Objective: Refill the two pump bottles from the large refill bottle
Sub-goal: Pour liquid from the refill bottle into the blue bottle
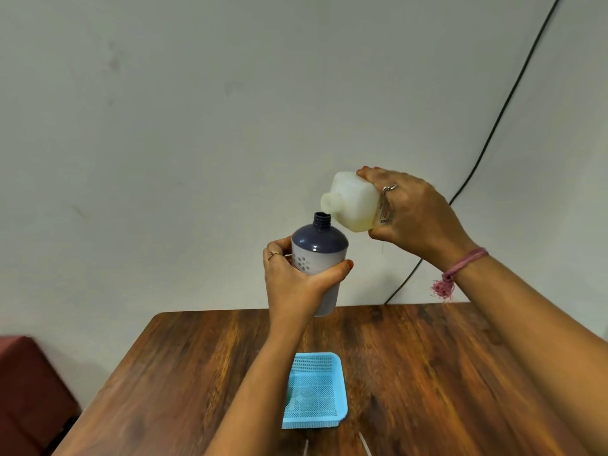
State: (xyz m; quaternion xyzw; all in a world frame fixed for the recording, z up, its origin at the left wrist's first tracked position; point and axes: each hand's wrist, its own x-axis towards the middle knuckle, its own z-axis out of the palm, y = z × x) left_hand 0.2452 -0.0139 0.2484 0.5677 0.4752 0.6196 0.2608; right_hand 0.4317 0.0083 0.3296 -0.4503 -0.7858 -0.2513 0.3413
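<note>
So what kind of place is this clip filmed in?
Probably a plain room in a home or small office: a wooden table against a bare painted wall, with a loose black cable hanging down it.

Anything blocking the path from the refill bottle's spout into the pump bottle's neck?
Nothing visible. The pump bottle, held by the left hand, has its pump off and its neck open. The refill bottle, tilted in the right hand, is uncapped, its spout just above and beside the neck. No stream is discernible.
</note>
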